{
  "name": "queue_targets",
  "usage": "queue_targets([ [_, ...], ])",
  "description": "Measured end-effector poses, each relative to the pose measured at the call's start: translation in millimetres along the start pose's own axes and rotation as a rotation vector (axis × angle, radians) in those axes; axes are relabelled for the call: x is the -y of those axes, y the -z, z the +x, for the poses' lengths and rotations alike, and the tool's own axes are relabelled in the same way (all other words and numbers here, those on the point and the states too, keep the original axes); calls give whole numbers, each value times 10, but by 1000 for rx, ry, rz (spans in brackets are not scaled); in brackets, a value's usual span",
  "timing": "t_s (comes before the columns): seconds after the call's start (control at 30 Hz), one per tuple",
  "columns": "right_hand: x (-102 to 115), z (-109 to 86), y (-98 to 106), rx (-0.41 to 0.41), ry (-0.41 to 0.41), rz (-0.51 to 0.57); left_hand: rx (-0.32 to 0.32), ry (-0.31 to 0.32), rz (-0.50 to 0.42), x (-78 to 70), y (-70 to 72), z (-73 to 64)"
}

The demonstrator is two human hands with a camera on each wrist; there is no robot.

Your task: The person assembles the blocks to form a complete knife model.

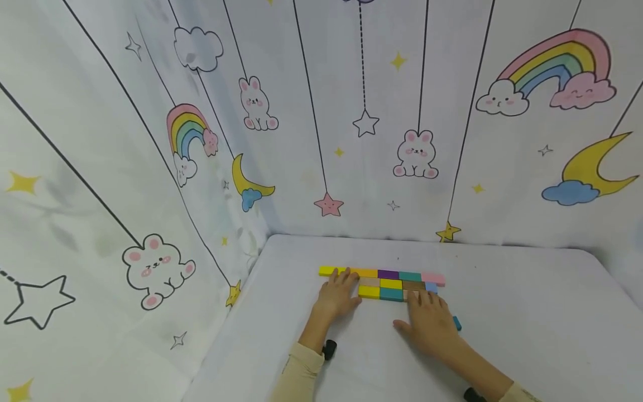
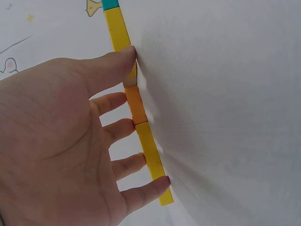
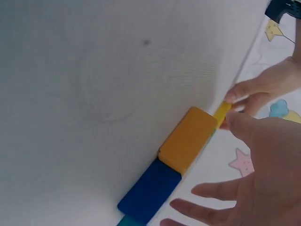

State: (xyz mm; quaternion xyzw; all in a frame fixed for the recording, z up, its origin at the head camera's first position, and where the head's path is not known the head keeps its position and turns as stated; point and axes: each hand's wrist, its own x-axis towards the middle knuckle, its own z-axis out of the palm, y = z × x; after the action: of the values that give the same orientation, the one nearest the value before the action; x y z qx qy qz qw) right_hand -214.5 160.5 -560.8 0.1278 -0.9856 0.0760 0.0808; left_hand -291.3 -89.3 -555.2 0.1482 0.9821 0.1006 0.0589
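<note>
Coloured flat blocks lie in several touching rows on the white table. My left hand (image 1: 335, 293) rests at their left end, fingers extended. Its fingertips touch a yellow block (image 2: 149, 148) and an orange block (image 2: 135, 104) of the back row; its thumb touches the front row's yellow block (image 2: 117, 29). My right hand (image 1: 432, 321) hangs over the right front part, fingers spread, gripping nothing. Under it in the right wrist view lie an orange block (image 3: 189, 140) and a dark blue block (image 3: 150, 192), end to end; the head view hides them behind the hand.
The back row also has a purple block (image 1: 388, 274), a teal block (image 1: 410, 276) and a pink block (image 1: 433, 280). Another teal block (image 1: 456, 322) shows right of my right hand. A wall cloth (image 1: 301, 139) with printed drawings rises behind the table (image 1: 527, 312).
</note>
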Motion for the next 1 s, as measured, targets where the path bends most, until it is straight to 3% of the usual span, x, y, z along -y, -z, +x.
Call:
queue_targets([
  [0.23, -71, -190, 214, -13, 11, 62, -2, 0, 16, 22, 41, 3],
  [0.8, -435, -708, 388, 23, 257, 110, -16, 4, 4, -8, 67, -5],
  [1.0, -559, -788, 423, 156, 277, 124, 10, 8, 5, -10, 46, 1],
])
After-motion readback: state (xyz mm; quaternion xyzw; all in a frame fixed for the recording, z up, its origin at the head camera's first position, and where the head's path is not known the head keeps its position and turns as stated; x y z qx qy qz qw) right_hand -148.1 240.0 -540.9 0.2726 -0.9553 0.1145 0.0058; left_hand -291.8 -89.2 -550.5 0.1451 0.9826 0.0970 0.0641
